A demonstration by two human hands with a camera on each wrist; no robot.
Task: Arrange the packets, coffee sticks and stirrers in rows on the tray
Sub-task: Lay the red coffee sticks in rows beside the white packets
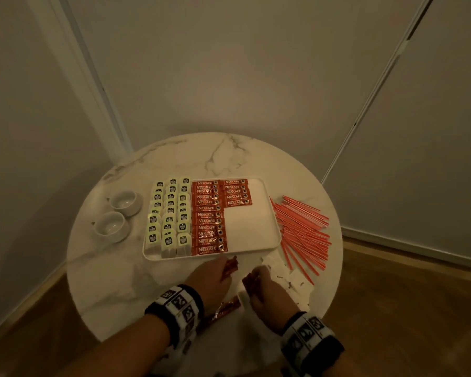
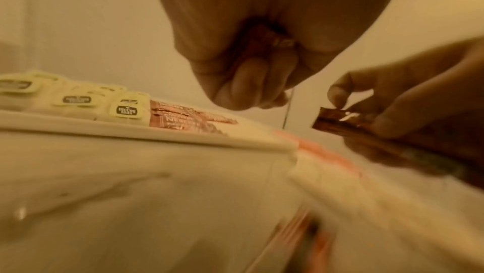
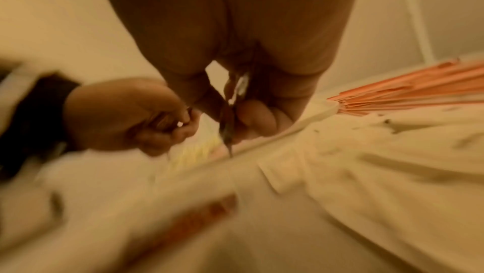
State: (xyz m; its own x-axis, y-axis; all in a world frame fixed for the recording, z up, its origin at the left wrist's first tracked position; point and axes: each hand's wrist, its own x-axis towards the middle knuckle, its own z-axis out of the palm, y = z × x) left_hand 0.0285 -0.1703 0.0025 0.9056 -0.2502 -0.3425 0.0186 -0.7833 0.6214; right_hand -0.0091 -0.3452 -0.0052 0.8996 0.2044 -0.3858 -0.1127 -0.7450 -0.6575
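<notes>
Head view puts the coffee sticks in 2 places: most lie flat in 2 red columns on the tray (image 1: 264,213), the left column full, the right column (image 1: 236,192) filling only the far part. Each hand also grips some. The left hand (image 1: 211,278) is curled round a stick (image 1: 230,266) just short of the tray's near rim, and the right hand (image 1: 267,288) pinches another (image 1: 249,280) beside it, over a crumpled white paper (image 1: 291,276). One more stick (image 1: 227,308) lies loose on the table between the wrists.

3 columns of tea packets (image 1: 169,213) fill the tray's left side. The stirrers (image 1: 301,229) lie in a loose pile on the round marble table (image 1: 114,270), right of the tray, none placed yet. 2 small white bowls (image 1: 119,216) stand to the left.

Risks, as I judge them: a foil stick slipping from a crowded grip, or a hand brushing the overlapped rows askew while reaching to the far column. Wide coffee rows could leave too little room for stirrers.
</notes>
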